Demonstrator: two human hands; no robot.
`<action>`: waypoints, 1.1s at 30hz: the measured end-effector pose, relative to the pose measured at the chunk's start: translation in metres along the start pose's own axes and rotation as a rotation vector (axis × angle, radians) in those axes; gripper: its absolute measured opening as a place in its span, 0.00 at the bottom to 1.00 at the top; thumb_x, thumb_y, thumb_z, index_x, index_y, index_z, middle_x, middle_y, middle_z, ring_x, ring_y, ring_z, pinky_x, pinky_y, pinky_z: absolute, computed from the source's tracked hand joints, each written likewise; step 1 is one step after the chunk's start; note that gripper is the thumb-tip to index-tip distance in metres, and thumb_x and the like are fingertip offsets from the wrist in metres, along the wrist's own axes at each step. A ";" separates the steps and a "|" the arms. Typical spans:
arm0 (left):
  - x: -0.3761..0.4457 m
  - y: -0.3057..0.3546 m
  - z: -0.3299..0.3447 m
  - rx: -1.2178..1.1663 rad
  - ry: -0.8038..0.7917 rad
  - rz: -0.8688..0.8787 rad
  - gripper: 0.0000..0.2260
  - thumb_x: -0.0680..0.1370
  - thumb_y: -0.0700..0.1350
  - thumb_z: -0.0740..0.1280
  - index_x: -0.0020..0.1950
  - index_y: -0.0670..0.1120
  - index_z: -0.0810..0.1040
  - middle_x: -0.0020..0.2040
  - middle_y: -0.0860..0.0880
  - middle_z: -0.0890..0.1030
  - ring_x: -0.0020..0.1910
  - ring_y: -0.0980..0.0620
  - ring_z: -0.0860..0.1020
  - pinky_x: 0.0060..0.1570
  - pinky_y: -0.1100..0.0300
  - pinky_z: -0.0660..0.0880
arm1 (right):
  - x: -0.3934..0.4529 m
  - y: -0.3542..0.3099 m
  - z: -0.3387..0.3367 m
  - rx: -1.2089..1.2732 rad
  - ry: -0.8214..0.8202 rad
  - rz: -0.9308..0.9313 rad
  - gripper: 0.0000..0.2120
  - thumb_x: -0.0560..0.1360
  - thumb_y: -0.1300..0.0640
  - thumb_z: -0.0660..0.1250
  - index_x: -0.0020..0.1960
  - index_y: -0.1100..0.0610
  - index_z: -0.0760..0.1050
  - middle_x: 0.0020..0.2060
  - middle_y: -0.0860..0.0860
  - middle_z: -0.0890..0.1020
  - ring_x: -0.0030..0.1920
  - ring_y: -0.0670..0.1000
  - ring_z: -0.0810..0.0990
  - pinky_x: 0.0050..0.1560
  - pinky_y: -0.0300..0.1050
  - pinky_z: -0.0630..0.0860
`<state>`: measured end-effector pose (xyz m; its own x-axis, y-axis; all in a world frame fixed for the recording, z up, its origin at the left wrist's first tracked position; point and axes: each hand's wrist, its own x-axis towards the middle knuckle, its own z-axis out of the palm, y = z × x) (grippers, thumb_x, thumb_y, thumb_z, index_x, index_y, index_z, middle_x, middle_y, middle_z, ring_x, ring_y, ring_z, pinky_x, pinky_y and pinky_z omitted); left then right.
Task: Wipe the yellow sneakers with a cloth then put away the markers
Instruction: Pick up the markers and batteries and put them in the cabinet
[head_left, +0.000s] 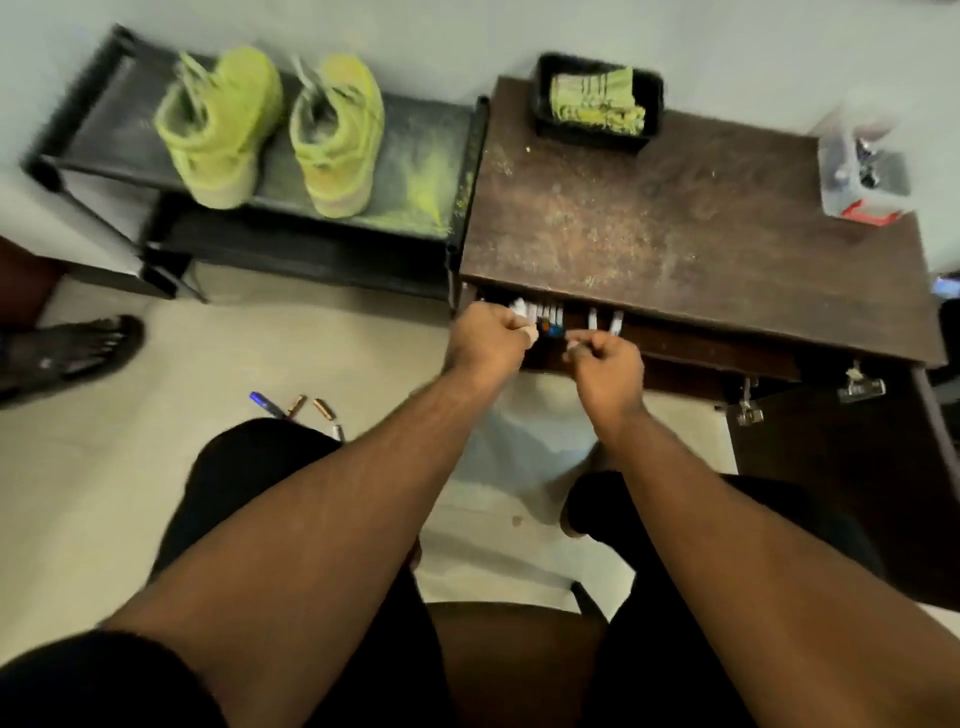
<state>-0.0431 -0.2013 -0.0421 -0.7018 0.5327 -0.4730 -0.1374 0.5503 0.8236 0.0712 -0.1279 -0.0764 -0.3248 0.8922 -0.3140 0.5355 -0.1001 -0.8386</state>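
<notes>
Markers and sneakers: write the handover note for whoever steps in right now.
Left hand: fingers curled around white markers at the open drawer of the wooden table.
Right hand: curled at the drawer beside two more markers; what it grips is unclear.
Yellow sneakers stand on the black shoe rack, apparently finished with. The stained cloth lies in the black tray.
Left: seat the markers, pick up the strays on the floor, close the drawer.

The markers (545, 313) in the open drawer (675, 348) show only their tips; both curled hands cover the rest. What sits in the clear tub (862, 171) is blurred. A sandalled foot (78, 353) is cut off at the left edge.
</notes>
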 end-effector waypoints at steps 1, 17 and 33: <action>-0.011 0.012 -0.025 0.011 0.027 0.088 0.01 0.71 0.41 0.72 0.40 0.45 0.84 0.34 0.48 0.83 0.35 0.52 0.79 0.40 0.59 0.77 | -0.014 -0.015 -0.003 -0.006 -0.026 -0.062 0.08 0.77 0.63 0.64 0.52 0.58 0.81 0.39 0.52 0.83 0.39 0.48 0.80 0.47 0.46 0.78; 0.019 -0.187 -0.325 0.012 0.595 -0.114 0.20 0.69 0.27 0.62 0.55 0.44 0.80 0.49 0.43 0.82 0.46 0.49 0.79 0.46 0.61 0.73 | -0.073 -0.126 0.238 -0.573 -0.691 -0.616 0.10 0.77 0.57 0.66 0.56 0.55 0.81 0.53 0.48 0.83 0.53 0.45 0.80 0.58 0.40 0.74; 0.073 -0.455 -0.275 0.192 0.509 -0.544 0.11 0.76 0.38 0.63 0.55 0.46 0.81 0.54 0.45 0.81 0.53 0.44 0.79 0.52 0.58 0.72 | 0.001 0.053 0.457 -1.008 -1.060 -0.526 0.09 0.73 0.61 0.67 0.51 0.52 0.82 0.52 0.52 0.83 0.51 0.54 0.81 0.55 0.47 0.77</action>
<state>-0.2244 -0.5898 -0.3650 -0.8119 -0.1811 -0.5550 -0.4641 0.7769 0.4254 -0.2572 -0.3333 -0.3247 -0.7878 -0.0214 -0.6156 0.3311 0.8280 -0.4525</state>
